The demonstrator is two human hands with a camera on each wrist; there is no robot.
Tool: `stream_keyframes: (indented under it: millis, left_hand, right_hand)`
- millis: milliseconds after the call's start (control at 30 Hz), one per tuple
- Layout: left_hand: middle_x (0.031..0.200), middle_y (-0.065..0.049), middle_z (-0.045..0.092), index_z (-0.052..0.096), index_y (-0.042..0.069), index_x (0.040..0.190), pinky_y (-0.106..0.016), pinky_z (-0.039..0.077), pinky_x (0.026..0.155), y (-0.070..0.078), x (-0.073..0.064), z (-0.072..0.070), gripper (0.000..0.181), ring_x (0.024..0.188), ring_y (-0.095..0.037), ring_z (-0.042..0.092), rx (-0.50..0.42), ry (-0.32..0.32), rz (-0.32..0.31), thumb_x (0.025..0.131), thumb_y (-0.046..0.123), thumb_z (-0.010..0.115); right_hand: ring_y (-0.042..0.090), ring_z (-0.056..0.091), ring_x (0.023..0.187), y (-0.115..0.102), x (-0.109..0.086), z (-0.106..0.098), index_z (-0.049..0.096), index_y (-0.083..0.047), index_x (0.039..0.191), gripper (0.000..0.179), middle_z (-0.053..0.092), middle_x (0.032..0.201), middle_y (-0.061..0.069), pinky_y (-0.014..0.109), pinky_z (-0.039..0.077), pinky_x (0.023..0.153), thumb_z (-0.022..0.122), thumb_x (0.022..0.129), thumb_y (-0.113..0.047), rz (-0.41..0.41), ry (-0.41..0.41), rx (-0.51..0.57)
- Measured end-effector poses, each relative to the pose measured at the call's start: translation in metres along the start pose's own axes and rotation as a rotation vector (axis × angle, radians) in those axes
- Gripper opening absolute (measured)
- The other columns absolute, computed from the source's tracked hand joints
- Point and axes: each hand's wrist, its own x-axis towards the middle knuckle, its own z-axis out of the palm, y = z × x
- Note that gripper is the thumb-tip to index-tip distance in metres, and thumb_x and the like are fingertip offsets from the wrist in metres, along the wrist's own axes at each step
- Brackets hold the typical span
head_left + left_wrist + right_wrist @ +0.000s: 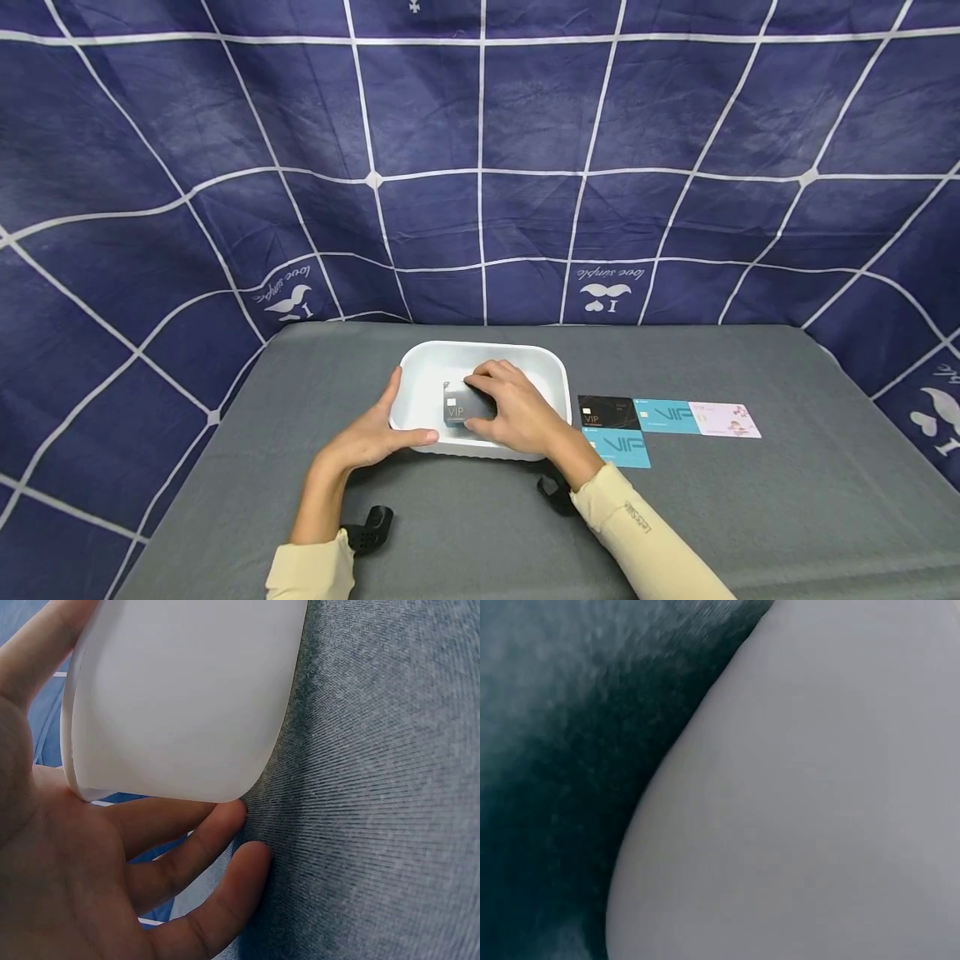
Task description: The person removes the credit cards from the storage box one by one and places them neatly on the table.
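A white plastic basin [422, 367] sits on the grey cloth. At its left end my left hand [365, 435] holds it, with the thumb over the front rim and the index finger along the left side. Close up in the left wrist view, fingers [169, 874] curl beside the basin's wall [180, 697]. Inside the basin, my right hand [517, 408] pinches a dark VIP card [457, 404] between thumb and fingers. Whether other cards lie beneath it, I cannot tell. The right wrist view holds only the basin's outer wall [795, 795] and cloth; that hand is out of sight there.
Right of the basin lie a black VIP card [618, 411], a blue card [663, 415], a pink card [723, 420] and another blue card [617, 448], edge to edge. A dark blue curtain [420, 217] with white lines hangs behind the grey table [750, 517].
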Motion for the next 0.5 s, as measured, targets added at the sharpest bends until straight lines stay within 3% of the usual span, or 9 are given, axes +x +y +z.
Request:
stream_keyframes:
  millis: [200,500]
  left_hand:
    - [0.163,-0.018,-0.001,-0.012,0.01,0.157,-0.058,0.016,0.113,0.0,0.0,0.0,0.124,0.146,-0.039,0.011,0.01,-0.004,-0.004,0.08,0.042,0.08]
    - [0.163,-0.017,-0.001,-0.012,0.011,0.157,-0.058,0.016,0.113,0.002,0.0,-0.001,0.125,0.146,-0.039,0.011,0.024,0.001,-0.013,0.079,0.042,0.081]
  right_hand:
    - [0.016,0.052,0.108,-0.009,-0.016,-0.011,0.068,-0.004,0.121,0.051,0.059,0.115,-0.001,0.036,0.042,0.093,0.083,0.076,-0.024,-0.065,0.09,-0.015]
    - [0.011,0.051,0.108,-0.007,-0.048,-0.036,0.067,-0.008,0.123,0.051,0.058,0.118,-0.006,0.032,0.045,0.088,0.083,0.077,-0.025,-0.061,0.077,0.003]
